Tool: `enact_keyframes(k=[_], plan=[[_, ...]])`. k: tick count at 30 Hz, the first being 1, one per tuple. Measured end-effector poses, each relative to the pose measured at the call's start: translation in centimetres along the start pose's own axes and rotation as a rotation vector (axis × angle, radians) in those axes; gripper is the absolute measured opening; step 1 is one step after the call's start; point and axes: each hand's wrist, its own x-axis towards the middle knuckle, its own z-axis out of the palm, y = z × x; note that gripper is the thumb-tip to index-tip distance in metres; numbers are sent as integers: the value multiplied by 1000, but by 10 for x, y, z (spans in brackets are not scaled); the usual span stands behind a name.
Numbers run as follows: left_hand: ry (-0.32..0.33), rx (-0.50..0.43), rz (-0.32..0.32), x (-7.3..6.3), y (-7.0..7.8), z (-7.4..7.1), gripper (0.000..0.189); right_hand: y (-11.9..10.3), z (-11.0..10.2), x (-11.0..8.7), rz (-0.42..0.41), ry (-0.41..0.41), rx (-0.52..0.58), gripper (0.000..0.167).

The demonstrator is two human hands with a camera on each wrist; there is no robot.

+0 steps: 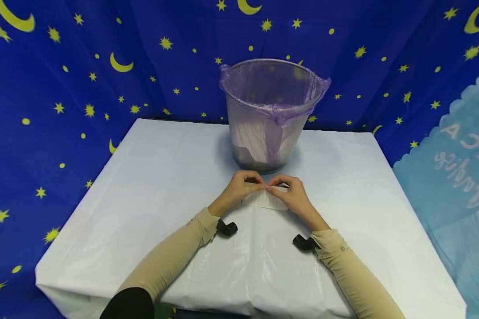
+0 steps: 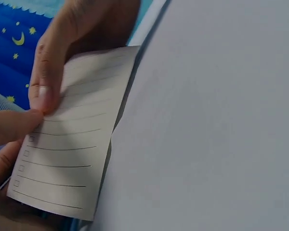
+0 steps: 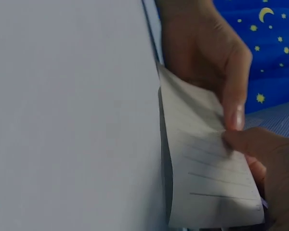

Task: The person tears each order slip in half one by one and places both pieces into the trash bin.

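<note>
A small cream sheet of lined paper is held between both hands near the middle of the table. Printed lines and a row of little checkboxes show on the same note sheet in the left wrist view. My left hand pinches its far edge, thumb on top and fingers behind. From the other side my right hand pinches that edge too. The two thumbs meet at the middle of the edge. In the right wrist view the paper bends slightly. The fingers behind it are partly hidden.
A mesh wastebasket lined with a purple plastic bag stands just beyond the hands. A white cloth covers the table. Black wrist-camera mounts hang below the cuffs. A blue star-patterned curtain hangs behind.
</note>
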Motion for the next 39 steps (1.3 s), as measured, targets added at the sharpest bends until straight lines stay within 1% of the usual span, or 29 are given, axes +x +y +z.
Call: enact_keyframes(k=[4, 7, 12, 15, 19, 21, 25, 28, 30, 34, 39], plan=[[-3, 13, 25, 5, 9, -2, 5, -9, -5, 1, 14, 4, -9, 9], [-5, 12, 40, 9, 19, -6, 5, -17, -10, 4, 12, 4, -5, 10], [18, 10, 62, 15, 41, -15, 5, -35, -20, 14, -32, -6, -10, 9], [21, 12, 84, 19, 55, -20, 4, -48, -27, 20, -59, -11, -20, 8], [27, -1, 121, 27, 73, -25, 5, -62, -38, 27, -67, -9, -13, 8], [31, -1, 143, 32, 81, -27, 6, -66, -43, 32, -70, -2, -12, 8], [44, 19, 178, 38, 94, -30, 7, -61, -49, 42, -84, 22, -27, 9], [51, 21, 185, 40, 102, -32, 7, -56, -53, 48, -96, 27, -28, 10], [53, 15, 182, 40, 106, -33, 6, -58, -56, 50, -106, 25, -24, 10], [48, 10, 197, 41, 121, -36, 6, -71, -63, 51, -133, 17, -21, 11], [43, -3, 256, 47, 144, -42, 3, -94, -75, 54, -163, 25, -36, 11]])
